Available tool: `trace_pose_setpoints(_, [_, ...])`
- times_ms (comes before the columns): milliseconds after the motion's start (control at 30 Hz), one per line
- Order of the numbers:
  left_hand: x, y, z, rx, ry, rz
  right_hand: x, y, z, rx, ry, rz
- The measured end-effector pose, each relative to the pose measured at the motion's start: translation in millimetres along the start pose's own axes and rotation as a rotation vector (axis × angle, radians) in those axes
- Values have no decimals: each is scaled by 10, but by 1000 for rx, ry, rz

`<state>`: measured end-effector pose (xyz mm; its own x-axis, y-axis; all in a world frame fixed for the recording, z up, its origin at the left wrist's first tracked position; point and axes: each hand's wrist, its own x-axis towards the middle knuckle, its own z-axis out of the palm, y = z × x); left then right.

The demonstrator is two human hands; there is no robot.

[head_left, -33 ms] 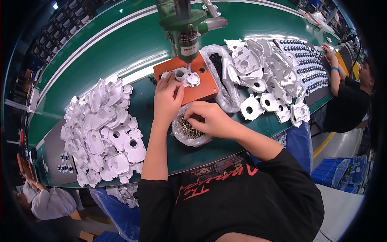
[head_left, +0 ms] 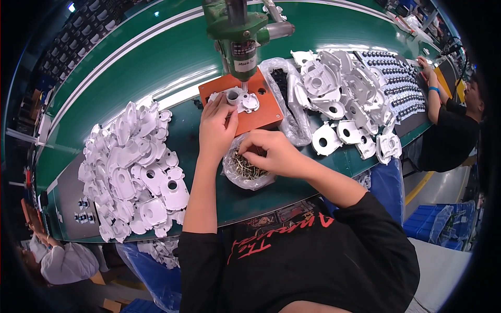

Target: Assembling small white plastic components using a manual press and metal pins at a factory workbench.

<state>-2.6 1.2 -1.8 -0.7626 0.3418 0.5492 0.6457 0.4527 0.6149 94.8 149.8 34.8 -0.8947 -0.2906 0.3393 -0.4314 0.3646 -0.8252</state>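
A white plastic housing [head_left: 250, 103] with a round collar sits on an orange fixture block [head_left: 267, 116], below the tip of a green press [head_left: 241, 44]. My left hand [head_left: 218, 125] holds this housing at its near left side, fingers closed together on it. Just nearer to me stands a clear plastic bag [head_left: 232, 177] of thin brass-coloured metal pins [head_left: 246, 170]. Over its opening, my right hand [head_left: 274, 152] is curled, thumb and fingers drawn together at the pins. Whatever lies between those fingertips is too small and hidden to make out.
White housings are heaped at left [head_left: 130, 167] and right [head_left: 334, 88]. A long clear bag of black parts [head_left: 292, 104] lies beside the block. Farther right are rows of black-topped parts [head_left: 394, 83] and a co-worker [head_left: 449, 120]. Another person [head_left: 65, 261] works at far left.
My right hand has shifted very slightly to the right above the pins. My left hand and the housing have stayed in place.
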Motion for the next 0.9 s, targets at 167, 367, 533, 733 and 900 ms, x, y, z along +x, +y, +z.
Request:
trace_pose_setpoints(167, [-7,-18,-3,-1,-5,-19,95,108,-240,449,73,356])
trace_pose_setpoints(367, [-2,-12,-1,-14,-19,-20,392,382,-570,368,249,353])
trace_pose_setpoints(533, [-2,-14,-11,-8,-20,-14,604,655,-521,144,278,335])
trace_pose_setpoints(733, [-19,-6,-38,-71,-53,-116,589,565,-348,180,250,326])
trace_pose_setpoints(900, [-16,-33,-60,-155,-62,-183,565,535,-325,124,245,279])
